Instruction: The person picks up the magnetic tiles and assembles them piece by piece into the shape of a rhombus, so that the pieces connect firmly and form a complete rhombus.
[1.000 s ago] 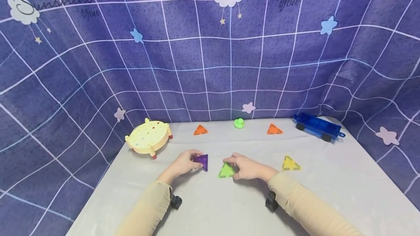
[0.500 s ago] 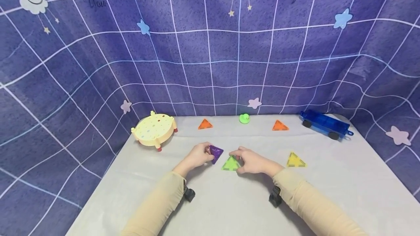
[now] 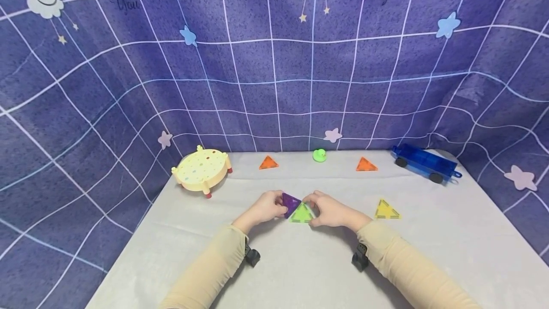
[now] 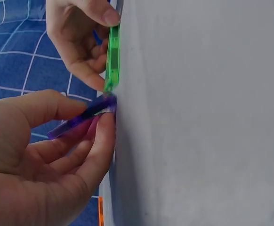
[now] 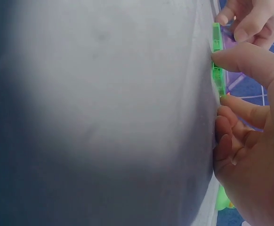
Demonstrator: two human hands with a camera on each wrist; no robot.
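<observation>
My left hand (image 3: 267, 206) pinches a translucent purple triangular magnetic tile (image 3: 291, 205) between thumb and fingers. In the left wrist view the purple tile (image 4: 73, 123) is tilted, its lower corner right by the end of a green triangular magnetic tile (image 4: 113, 59). The green tile (image 3: 302, 214) lies flat on the table in the head view, the purple one close along its left edge. My right hand (image 3: 332, 211) holds the green tile from its right side, thumb at the near corner and index finger at the top corner, as the right wrist view also shows.
A yellow triangular tile (image 3: 387, 210) lies to the right. Along the back are two orange triangular tiles (image 3: 268, 163), a small green duck (image 3: 319, 155) and a blue wheeled toy car base (image 3: 424, 161). A cream round toy with stubby legs (image 3: 200, 170) stands at back left, before a patterned curtain.
My left hand has brought the purple tile rightward and turned it, up against the green tile. The right hand keeps its hold on the green tile. The head view has shifted slightly.
</observation>
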